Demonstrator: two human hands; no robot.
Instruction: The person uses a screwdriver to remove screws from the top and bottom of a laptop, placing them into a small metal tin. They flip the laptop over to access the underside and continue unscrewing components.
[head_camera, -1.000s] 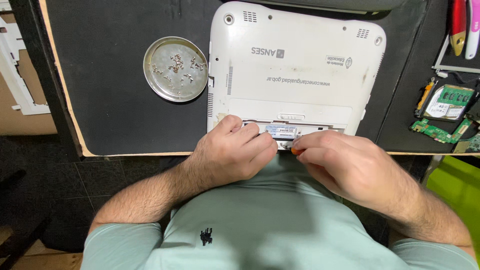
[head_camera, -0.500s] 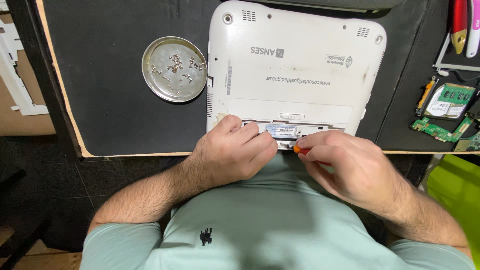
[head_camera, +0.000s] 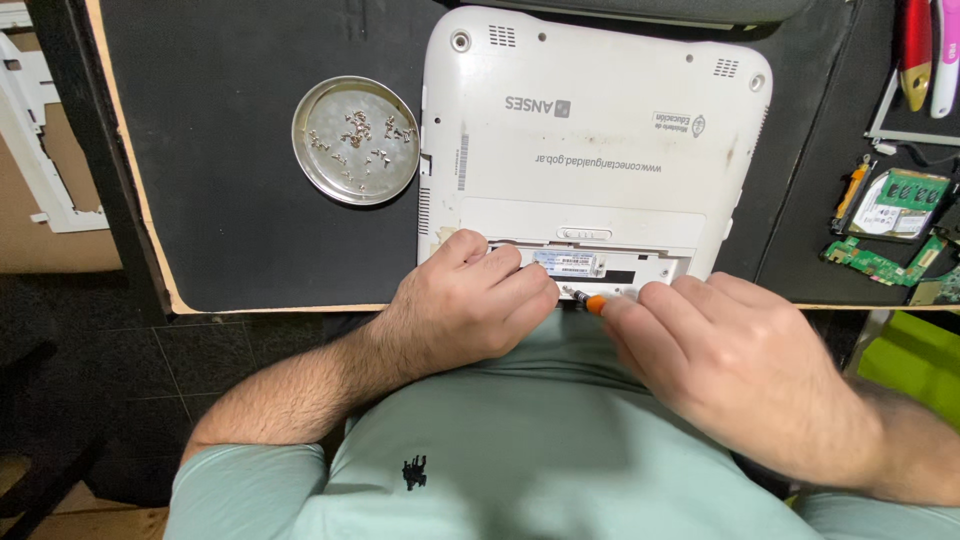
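Observation:
A white laptop (head_camera: 600, 140) lies bottom-up on the black mat (head_camera: 220, 230), its open battery bay along the near edge. My left hand (head_camera: 470, 305) rests on the near left corner of the laptop, fingers curled over the bay's edge. My right hand (head_camera: 740, 370) grips a small screwdriver with an orange collar (head_camera: 590, 301); its metal tip points left at the bay's near edge, close to my left fingertips. A silver labelled strip (head_camera: 565, 263) sits inside the bay.
A round metal dish (head_camera: 355, 153) holding several small screws stands left of the laptop. Green circuit boards (head_camera: 890, 225) and a drive lie at the right. Red and white tool handles (head_camera: 925, 45) sit at the top right. A white plastic frame (head_camera: 35, 130) lies far left.
My right hand and the screwdriver have shifted slightly; the tip now sits a little nearer my left fingers. The laptop and left hand stay put.

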